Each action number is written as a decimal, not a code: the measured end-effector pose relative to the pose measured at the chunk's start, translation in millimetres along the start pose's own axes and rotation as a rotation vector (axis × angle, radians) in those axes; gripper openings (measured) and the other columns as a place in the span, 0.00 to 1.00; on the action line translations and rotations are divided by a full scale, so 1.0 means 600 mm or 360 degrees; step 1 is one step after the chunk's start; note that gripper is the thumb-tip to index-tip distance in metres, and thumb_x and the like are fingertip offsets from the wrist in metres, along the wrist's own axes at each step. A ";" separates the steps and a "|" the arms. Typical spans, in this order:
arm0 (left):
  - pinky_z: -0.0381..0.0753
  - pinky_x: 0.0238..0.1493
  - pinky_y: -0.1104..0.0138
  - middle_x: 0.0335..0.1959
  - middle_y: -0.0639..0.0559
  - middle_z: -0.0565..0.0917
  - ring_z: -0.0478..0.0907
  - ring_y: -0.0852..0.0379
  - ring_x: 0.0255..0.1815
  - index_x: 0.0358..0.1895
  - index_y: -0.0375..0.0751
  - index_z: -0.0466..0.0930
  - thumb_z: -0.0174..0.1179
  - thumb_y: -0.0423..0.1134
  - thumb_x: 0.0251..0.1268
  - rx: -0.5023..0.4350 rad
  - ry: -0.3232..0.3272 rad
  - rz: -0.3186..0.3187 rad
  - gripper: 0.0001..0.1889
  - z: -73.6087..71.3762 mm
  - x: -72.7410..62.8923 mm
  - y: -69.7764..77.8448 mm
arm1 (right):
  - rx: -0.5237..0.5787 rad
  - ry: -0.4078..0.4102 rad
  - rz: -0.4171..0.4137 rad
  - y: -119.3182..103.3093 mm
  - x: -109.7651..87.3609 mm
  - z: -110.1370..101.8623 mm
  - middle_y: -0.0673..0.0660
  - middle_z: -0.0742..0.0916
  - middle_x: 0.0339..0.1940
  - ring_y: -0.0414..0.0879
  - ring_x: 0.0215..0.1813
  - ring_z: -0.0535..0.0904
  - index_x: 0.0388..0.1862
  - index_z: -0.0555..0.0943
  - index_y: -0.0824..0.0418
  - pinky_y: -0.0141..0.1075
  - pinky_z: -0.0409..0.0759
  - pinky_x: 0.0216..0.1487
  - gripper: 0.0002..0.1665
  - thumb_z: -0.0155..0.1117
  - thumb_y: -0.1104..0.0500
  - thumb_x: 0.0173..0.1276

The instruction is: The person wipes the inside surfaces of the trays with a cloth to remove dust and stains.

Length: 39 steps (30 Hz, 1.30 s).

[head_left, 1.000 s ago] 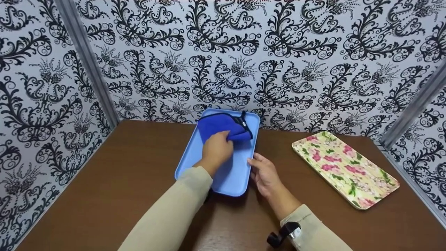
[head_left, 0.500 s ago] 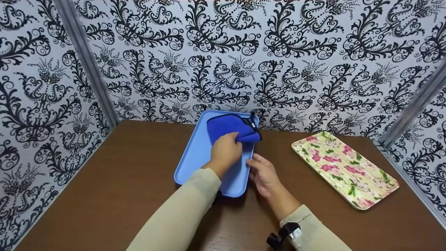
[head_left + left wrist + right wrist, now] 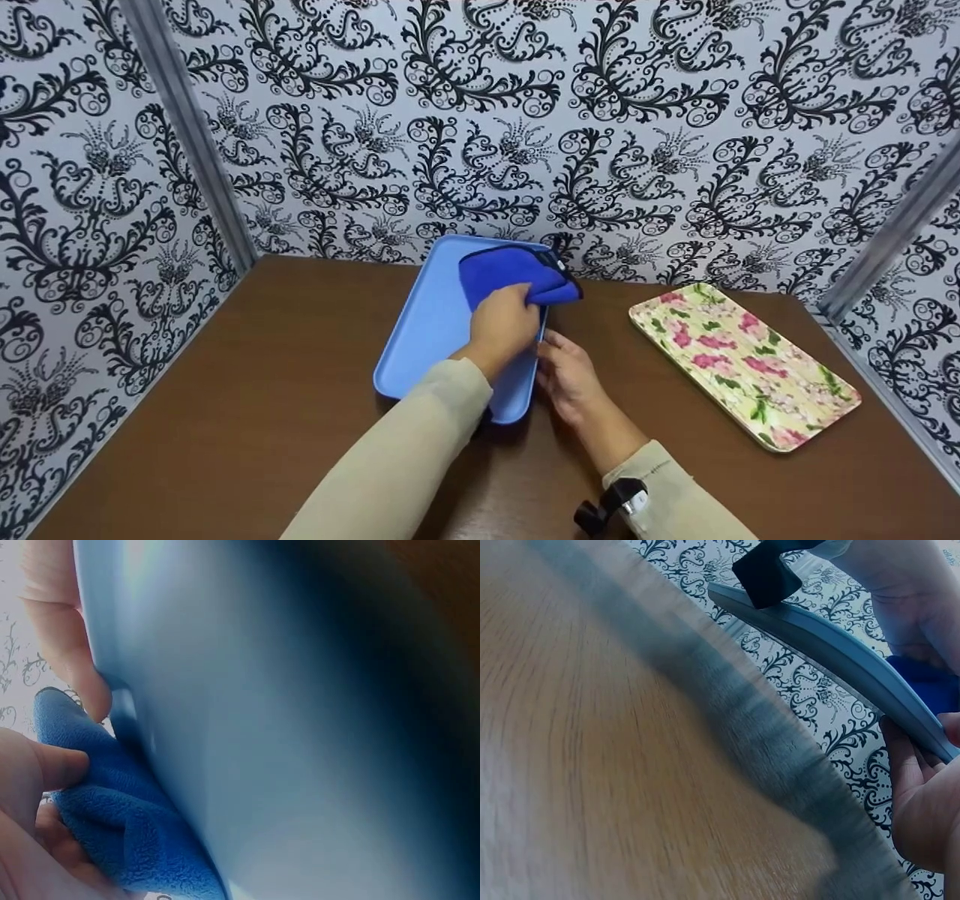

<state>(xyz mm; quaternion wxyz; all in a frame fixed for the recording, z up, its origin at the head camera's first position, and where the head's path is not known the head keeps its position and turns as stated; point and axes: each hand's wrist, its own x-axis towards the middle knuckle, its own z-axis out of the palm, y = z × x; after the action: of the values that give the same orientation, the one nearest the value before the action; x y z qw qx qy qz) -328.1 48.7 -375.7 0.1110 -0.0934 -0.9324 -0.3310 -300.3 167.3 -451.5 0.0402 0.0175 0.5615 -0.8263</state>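
Observation:
A light blue tray (image 3: 424,322) stands at the middle of the table, tilted and raised off it. My right hand (image 3: 571,379) grips its right edge; in the right wrist view the fingers (image 3: 907,765) lie under the tray. My left hand (image 3: 504,326) holds a bunched royal-blue cloth (image 3: 504,270) with a black border against the tray's upper right part. The cloth's right end hangs over the tray's rim. In the left wrist view the thumb presses on the fluffy blue cloth (image 3: 142,840), beside the tray (image 3: 247,727).
A floral tray (image 3: 742,367), cream with pink flowers, lies on the right of the brown table (image 3: 300,375). Black-and-white patterned walls (image 3: 480,135) close off the back and sides. A black camera strap (image 3: 611,506) is on the right wrist.
My left hand has slid to the right with the cloth, whose end now passes over the tray's right rim. My right hand stays at the same edge, the tray nearly in place.

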 end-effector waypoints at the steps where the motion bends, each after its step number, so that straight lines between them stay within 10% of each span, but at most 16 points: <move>1: 0.81 0.66 0.53 0.60 0.49 0.88 0.84 0.47 0.63 0.66 0.46 0.83 0.55 0.41 0.75 0.0009 -0.0009 0.0004 0.20 0.000 0.001 0.001 | 0.0004 -0.0001 -0.0005 0.000 0.000 0.000 0.50 0.88 0.41 0.42 0.45 0.85 0.69 0.70 0.75 0.36 0.84 0.49 0.27 0.48 0.71 0.73; 9: 0.79 0.70 0.56 0.66 0.51 0.84 0.82 0.49 0.67 0.70 0.47 0.79 0.56 0.35 0.71 0.0127 -0.0136 0.0079 0.25 0.000 0.008 0.002 | 0.0029 0.0017 -0.0011 0.001 0.001 -0.003 0.50 0.88 0.41 0.42 0.45 0.85 0.68 0.71 0.74 0.36 0.84 0.49 0.25 0.49 0.70 0.73; 18: 0.69 0.79 0.55 0.77 0.49 0.74 0.69 0.49 0.79 0.74 0.49 0.74 0.59 0.34 0.73 0.0695 -0.0350 0.0389 0.27 -0.009 0.015 -0.006 | 0.0072 0.0010 -0.0022 0.001 -0.003 -0.003 0.51 0.88 0.39 0.42 0.44 0.86 0.58 0.77 0.70 0.35 0.85 0.47 0.16 0.52 0.70 0.74; 24: 0.64 0.81 0.53 0.78 0.51 0.72 0.66 0.50 0.81 0.74 0.52 0.74 0.49 0.34 0.80 0.0924 -0.0397 0.0514 0.24 -0.033 0.022 -0.024 | 0.0101 0.0000 -0.0024 0.000 -0.003 0.001 0.52 0.87 0.35 0.43 0.42 0.85 0.49 0.78 0.66 0.36 0.86 0.45 0.10 0.53 0.71 0.74; 39: 0.66 0.80 0.51 0.75 0.51 0.75 0.70 0.48 0.78 0.70 0.52 0.79 0.54 0.32 0.76 0.1105 -0.0308 0.0561 0.23 -0.072 0.034 -0.072 | 0.0046 -0.0025 -0.0010 0.001 -0.003 -0.002 0.49 0.90 0.36 0.40 0.41 0.86 0.67 0.72 0.75 0.34 0.84 0.47 0.22 0.53 0.69 0.76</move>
<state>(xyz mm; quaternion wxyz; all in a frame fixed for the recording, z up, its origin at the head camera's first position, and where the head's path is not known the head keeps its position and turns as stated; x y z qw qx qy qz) -352.0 -9.5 -363.4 0.1027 -0.2397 -0.9647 0.0383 -298.8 168.2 -452.1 0.0416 0.0098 0.5492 -0.8346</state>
